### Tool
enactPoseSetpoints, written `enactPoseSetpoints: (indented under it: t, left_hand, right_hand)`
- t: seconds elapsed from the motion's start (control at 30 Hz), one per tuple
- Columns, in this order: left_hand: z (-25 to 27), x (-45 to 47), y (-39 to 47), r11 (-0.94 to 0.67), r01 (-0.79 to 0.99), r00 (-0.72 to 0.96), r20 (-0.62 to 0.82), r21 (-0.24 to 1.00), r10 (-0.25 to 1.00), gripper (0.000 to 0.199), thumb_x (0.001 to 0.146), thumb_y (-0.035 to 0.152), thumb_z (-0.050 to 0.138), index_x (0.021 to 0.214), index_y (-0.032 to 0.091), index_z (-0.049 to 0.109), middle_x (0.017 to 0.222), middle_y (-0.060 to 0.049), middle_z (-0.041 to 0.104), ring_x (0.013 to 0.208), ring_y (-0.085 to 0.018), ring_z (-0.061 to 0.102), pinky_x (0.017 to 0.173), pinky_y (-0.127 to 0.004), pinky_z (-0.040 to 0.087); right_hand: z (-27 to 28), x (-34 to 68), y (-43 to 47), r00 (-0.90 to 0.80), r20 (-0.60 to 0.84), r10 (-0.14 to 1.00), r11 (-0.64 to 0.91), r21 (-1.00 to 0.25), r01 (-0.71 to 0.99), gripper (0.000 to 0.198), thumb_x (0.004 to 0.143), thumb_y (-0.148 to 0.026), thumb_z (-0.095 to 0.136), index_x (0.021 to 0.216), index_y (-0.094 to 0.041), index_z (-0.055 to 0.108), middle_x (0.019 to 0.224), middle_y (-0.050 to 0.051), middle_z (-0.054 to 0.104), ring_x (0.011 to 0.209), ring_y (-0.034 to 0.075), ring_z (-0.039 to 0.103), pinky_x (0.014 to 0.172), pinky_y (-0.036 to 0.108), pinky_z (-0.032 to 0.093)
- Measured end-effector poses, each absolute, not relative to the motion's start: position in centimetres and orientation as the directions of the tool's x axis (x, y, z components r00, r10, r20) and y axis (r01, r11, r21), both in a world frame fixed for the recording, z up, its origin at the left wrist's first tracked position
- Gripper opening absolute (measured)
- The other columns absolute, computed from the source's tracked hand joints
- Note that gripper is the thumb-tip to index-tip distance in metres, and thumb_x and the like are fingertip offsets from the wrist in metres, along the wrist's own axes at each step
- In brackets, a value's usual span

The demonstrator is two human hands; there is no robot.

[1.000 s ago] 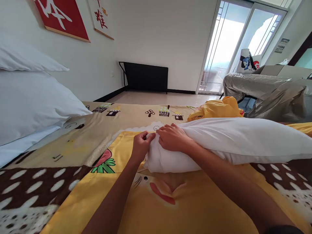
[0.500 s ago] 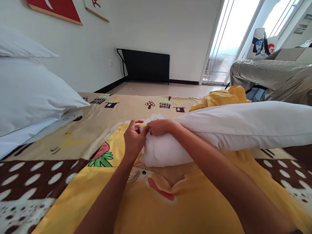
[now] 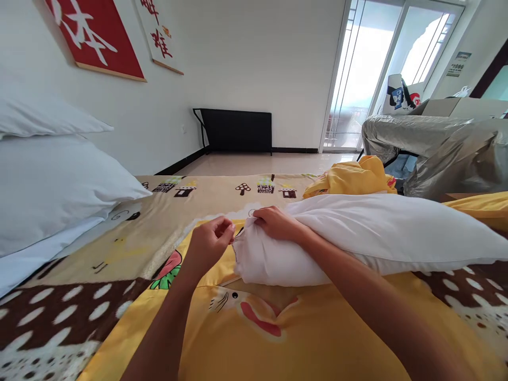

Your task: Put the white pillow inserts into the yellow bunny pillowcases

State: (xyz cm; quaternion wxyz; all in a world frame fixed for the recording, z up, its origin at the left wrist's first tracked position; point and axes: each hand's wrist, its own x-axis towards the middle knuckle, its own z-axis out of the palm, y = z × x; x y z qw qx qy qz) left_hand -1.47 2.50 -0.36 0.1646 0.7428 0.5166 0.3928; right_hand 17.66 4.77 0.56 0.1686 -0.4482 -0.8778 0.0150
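Note:
A white pillow lies across a yellow printed cloth with a rabbit and a carrot-like figure on it. My right hand grips the pillow's left end near its upper corner, fingers pressed into the fabric. Just left of that end is my left hand, its fingers curled and thumb pressed to them. Whatever it pinches, if anything, is too small to make out. A thin dark edge runs along the gathered pillow end between both hands.
White pillows are stacked at the left on a beige and brown patterned blanket. Crumpled yellow fabric lies behind the white pillow. Beyond stand a black folded panel and a silver-covered piece of furniture at right.
My left hand has come away from the pillow end, down and to the left. My right hand still grips the corner. The view has tilted upward.

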Motion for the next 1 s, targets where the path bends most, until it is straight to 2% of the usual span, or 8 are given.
enactPoseSetpoints:
  t: [0.13, 0.23, 0.33, 0.43, 0.53, 0.63, 0.83, 1.0]
  left_hand:
    - [0.4, -0.5, 0.1, -0.622, 0.519, 0.448, 0.434, 0.586, 0.782, 0.022, 0.083, 0.036, 0.047, 0.074, 0.019, 0.059, 0.067, 0.001, 0.064, 0.066, -0.015, 0.058, 0.066, -0.025, 0.042]
    - [0.4, 0.4, -0.9, -0.684, 0.425, 0.581, 0.401, 0.592, 0.708, 0.020, 0.085, 0.033, 0.046, 0.078, 0.019, 0.058, 0.073, 0.000, 0.062, 0.066, -0.013, 0.055, 0.063, -0.024, 0.041]
    - [0.5, 0.5, -1.0, -0.700, 0.413, 0.587, 0.417, 0.582, 0.694, 0.021, 0.087, 0.032, 0.044, 0.077, 0.018, 0.056, 0.071, 0.001, 0.060, 0.065, -0.012, 0.051, 0.062, -0.024, 0.039]
    - [0.7, 0.2, -1.0, -0.742, 0.398, 0.575, 0.484, 0.540, 0.660, 0.023, 0.090, 0.032, 0.041, 0.082, 0.019, 0.059, 0.079, 0.000, 0.063, 0.076, -0.015, 0.054, 0.072, -0.027, 0.039]
    - [0.9, 0.0, -1.4, -0.781, 0.379, 0.572, 0.538, 0.497, 0.619, 0.026, 0.093, 0.033, 0.037, 0.104, 0.023, 0.058, 0.104, -0.003, 0.065, 0.096, -0.019, 0.054, 0.090, -0.034, 0.033]
    - [0.7, 0.4, -1.8, -0.793, 0.400, 0.585, 0.538, 0.460, 0.607, 0.034, 0.092, 0.038, 0.040, 0.123, 0.026, 0.047, 0.120, -0.006, 0.058, 0.107, -0.022, 0.049, 0.097, -0.041, 0.026]
    - [-0.7, 1.8, -1.6, -0.815, 0.436, 0.575, 0.578, 0.382, 0.579, 0.023, 0.090, 0.041, 0.043, 0.090, 0.020, 0.053, 0.093, -0.002, 0.060, 0.092, -0.019, 0.049, 0.092, -0.039, 0.023]
    - [-2.9, 2.9, -0.3, -0.848, 0.487, 0.448, 0.773, 0.210, 0.450, 0.033, 0.091, 0.038, 0.043, 0.066, 0.017, 0.045, 0.068, 0.001, 0.051, 0.075, -0.016, 0.047, 0.080, -0.035, 0.026]
  right_hand:
    - [1.5, 20.4, 0.8, -0.366, 0.469, 0.804, 0.528, -0.281, 0.801, 0.019, 0.089, -0.018, 0.041, 0.077, -0.018, 0.055, 0.080, 0.003, 0.062, 0.073, 0.014, 0.053, 0.064, 0.023, 0.033]
    - [1.5, 21.7, -1.4, -0.250, 0.559, 0.790, 0.503, -0.357, 0.787, 0.016, 0.087, -0.018, 0.044, 0.075, -0.019, 0.055, 0.076, 0.002, 0.060, 0.069, 0.014, 0.050, 0.064, 0.024, 0.033]
    - [1.6, 22.1, -2.5, -0.219, 0.619, 0.754, 0.511, -0.345, 0.787, 0.016, 0.087, -0.017, 0.043, 0.078, -0.020, 0.056, 0.076, 0.001, 0.060, 0.071, 0.015, 0.051, 0.068, 0.025, 0.034]
    - [2.7, 22.2, -3.1, -0.152, 0.661, 0.735, 0.474, -0.341, 0.812, 0.018, 0.088, -0.020, 0.042, 0.077, -0.020, 0.056, 0.076, 0.002, 0.061, 0.071, 0.016, 0.051, 0.068, 0.025, 0.035]
    - [4.7, 22.6, -3.8, -0.035, 0.697, 0.717, 0.387, -0.356, 0.851, 0.019, 0.086, -0.023, 0.042, 0.075, -0.021, 0.056, 0.072, 0.001, 0.061, 0.066, 0.016, 0.050, 0.064, 0.026, 0.035]
    - [6.5, 23.1, -4.5, 0.006, 0.729, 0.684, 0.355, -0.340, 0.871, 0.020, 0.086, -0.025, 0.042, 0.073, -0.021, 0.056, 0.069, 0.001, 0.061, 0.063, 0.016, 0.049, 0.062, 0.026, 0.034]
    - [8.4, 23.2, -5.3, 0.020, 0.741, 0.672, 0.302, -0.298, 0.906, 0.022, 0.082, -0.028, 0.042, 0.062, -0.021, 0.048, 0.059, 0.001, 0.055, 0.057, 0.015, 0.043, 0.059, 0.026, 0.030]
    - [9.0, 23.0, -5.2, 0.056, 0.720, 0.692, 0.280, -0.338, 0.899, 0.023, 0.079, -0.029, 0.043, 0.058, -0.021, 0.043, 0.055, 0.000, 0.051, 0.056, 0.015, 0.041, 0.059, 0.026, 0.030]
